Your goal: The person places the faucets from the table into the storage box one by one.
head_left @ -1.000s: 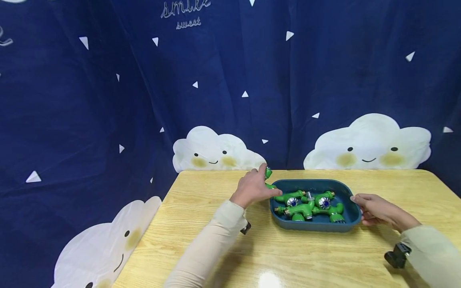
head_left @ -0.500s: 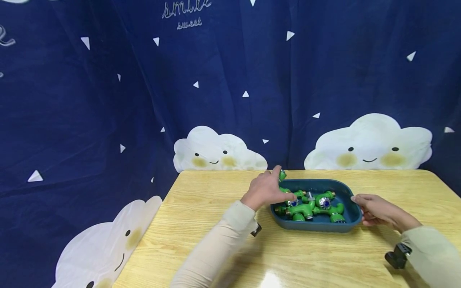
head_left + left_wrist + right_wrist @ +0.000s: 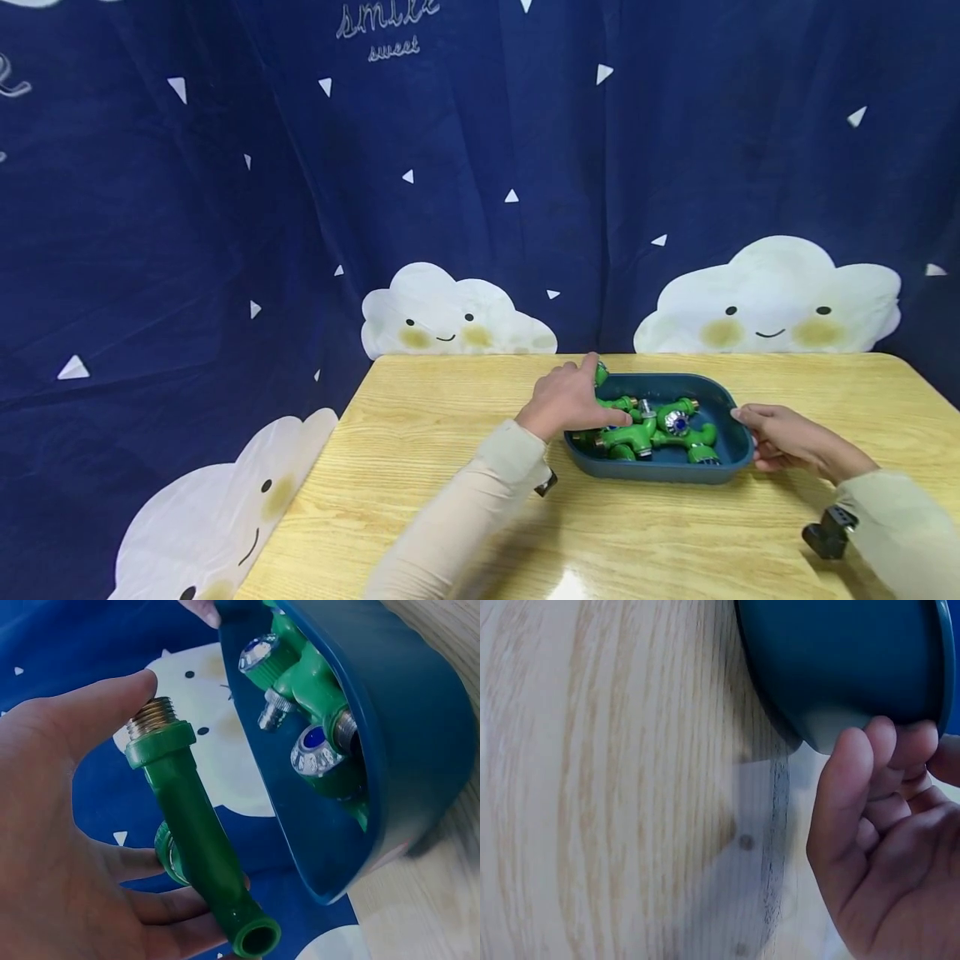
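Observation:
My left hand (image 3: 567, 401) holds a green tap (image 3: 196, 825) over the left end of a dark blue basin (image 3: 660, 472). In the left wrist view, the thumb presses its brass threaded end and the other fingers curl under its body; the spout opening faces down and away. Several more green taps (image 3: 633, 437) with silver, blue-centred knobs lie piled in the basin. At the basin's right end, my right hand (image 3: 798, 439) grips the rim, thumb on top and fingers against the outer wall (image 3: 847, 675).
The basin stands on a light wooden table (image 3: 637, 533), towards its back edge. Behind hangs a dark blue curtain (image 3: 465, 125) with cloud prints. A small black camera (image 3: 828, 533) is strapped at the right wrist.
My left hand has moved right with the tap, from beside the basin's left end to over it. The right hand has stayed at the rim.

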Demonstrator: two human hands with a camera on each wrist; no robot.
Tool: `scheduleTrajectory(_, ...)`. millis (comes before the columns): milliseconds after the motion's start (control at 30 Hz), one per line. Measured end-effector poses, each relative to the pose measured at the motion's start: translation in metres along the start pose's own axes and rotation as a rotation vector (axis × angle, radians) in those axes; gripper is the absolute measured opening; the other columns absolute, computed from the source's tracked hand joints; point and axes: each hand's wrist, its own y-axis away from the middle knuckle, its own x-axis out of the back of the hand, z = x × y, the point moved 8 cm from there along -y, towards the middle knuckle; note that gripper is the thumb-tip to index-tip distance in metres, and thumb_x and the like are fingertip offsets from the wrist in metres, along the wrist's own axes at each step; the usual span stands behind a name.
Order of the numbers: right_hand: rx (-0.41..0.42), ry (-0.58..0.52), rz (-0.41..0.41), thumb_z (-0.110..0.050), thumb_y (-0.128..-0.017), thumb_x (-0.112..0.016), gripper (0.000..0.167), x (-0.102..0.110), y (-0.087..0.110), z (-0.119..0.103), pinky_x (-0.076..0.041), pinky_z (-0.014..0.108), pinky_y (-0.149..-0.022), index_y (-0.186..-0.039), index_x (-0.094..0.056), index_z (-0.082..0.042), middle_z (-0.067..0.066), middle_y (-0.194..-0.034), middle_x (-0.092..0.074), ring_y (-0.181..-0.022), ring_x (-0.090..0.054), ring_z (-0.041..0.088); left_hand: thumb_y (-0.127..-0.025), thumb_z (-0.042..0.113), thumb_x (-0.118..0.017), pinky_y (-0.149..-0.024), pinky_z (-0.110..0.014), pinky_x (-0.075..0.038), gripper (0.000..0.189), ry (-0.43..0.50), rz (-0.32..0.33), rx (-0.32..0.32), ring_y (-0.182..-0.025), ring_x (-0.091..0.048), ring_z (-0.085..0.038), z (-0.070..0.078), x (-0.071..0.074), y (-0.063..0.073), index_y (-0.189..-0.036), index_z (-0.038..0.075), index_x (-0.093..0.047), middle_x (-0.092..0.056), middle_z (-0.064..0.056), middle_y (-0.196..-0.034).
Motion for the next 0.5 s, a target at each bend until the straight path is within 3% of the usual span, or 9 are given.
scheduleTrajectory(500, 0.0, -0.007, -0.02, -0.038, -0.109, -0.03, 0.04, 0.0, 0.001, 0.003, -0.059, 0.029, -0.064, -0.097, -0.051, -0.006, -0.002, -0.073, -0.059, -0.065, -0.061, 0.01, -0.073, 0.073, -0.07, -0.081, -0.032, -0.053, 0.1, -0.005, -0.039, 0.012, -0.107, -0.063, -0.016, 0.014, -0.001, -0.003, -0.153, 0.026, -0.035, -0.064, 0.003, -0.125)
